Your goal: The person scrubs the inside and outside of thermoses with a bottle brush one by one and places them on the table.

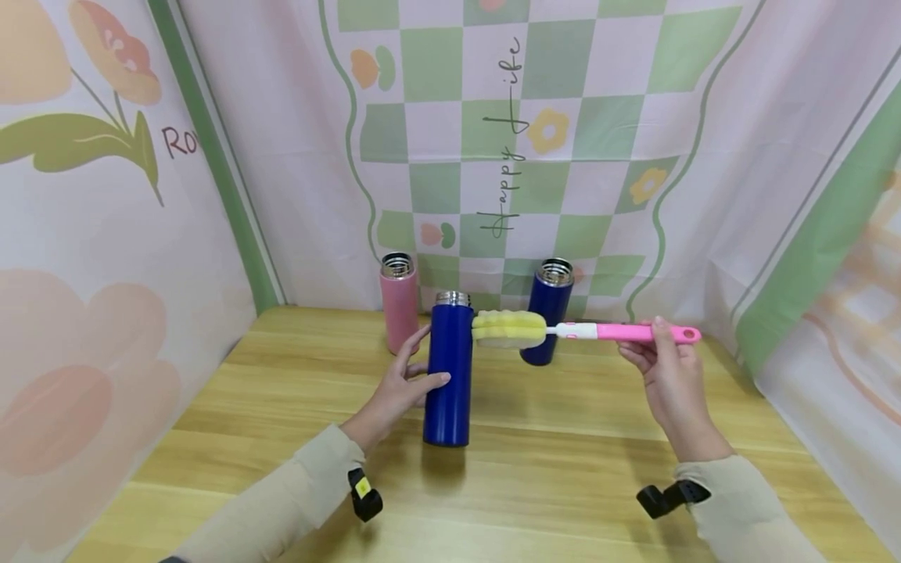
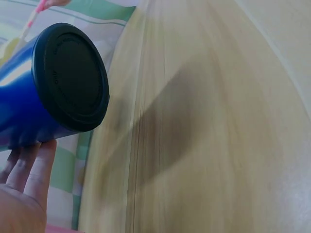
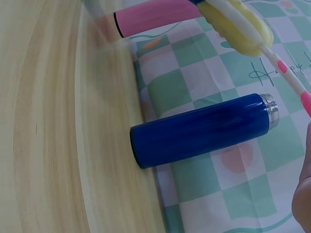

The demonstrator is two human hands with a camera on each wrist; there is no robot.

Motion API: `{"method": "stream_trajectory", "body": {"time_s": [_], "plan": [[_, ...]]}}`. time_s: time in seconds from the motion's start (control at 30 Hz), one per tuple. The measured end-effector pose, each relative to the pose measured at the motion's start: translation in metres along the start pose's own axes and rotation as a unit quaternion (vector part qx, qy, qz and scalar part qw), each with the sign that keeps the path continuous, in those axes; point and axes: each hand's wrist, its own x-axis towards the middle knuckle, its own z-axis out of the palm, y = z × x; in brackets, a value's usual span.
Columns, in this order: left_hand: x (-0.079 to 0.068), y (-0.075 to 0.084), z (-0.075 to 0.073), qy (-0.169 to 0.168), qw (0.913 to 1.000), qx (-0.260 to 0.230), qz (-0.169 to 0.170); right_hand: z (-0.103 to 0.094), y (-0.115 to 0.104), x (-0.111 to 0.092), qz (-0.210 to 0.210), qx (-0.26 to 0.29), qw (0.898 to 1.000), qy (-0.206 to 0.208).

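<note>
My left hand (image 1: pixel 396 395) grips a dark blue thermos bottle (image 1: pixel 449 383) by its side, with the thumb across its front. The bottle is lidless and raised over the table, its steel mouth up; the left wrist view shows its black base (image 2: pixel 73 77) tilted toward the camera. Out to the right, my right hand (image 1: pixel 674 383) pinches the pink handle of a bottle brush (image 1: pixel 626 332), held level. Its yellow sponge head (image 3: pixel 238 31) points left, right beside the upper part of the held bottle in the head view.
A pink thermos (image 1: pixel 400 309) stands open-mouthed at the back left of the wooden table (image 1: pixel 317 344). Another dark blue thermos (image 1: pixel 540 352), also lidless, stands at the back right, partly behind the brush. A checkered curtain (image 1: pixel 493 133) hangs directly behind the table.
</note>
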Motion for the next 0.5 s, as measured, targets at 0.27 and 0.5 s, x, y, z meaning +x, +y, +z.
{"method": "stream_trajectory", "body": {"time_s": [0.27,0.5], "plan": [[-0.0019,0.0022,0.0024,-0.005,1.0000,-0.005,-0.002,0.0010,-0.0013,-0.0002,0.002,0.006,1.000,0.031],[-0.0017,0.0016,0.0024,-0.009,0.9999,0.001,-0.005,-0.0001,-0.0028,-0.0001,0.001,0.037,0.999,0.007]]}}
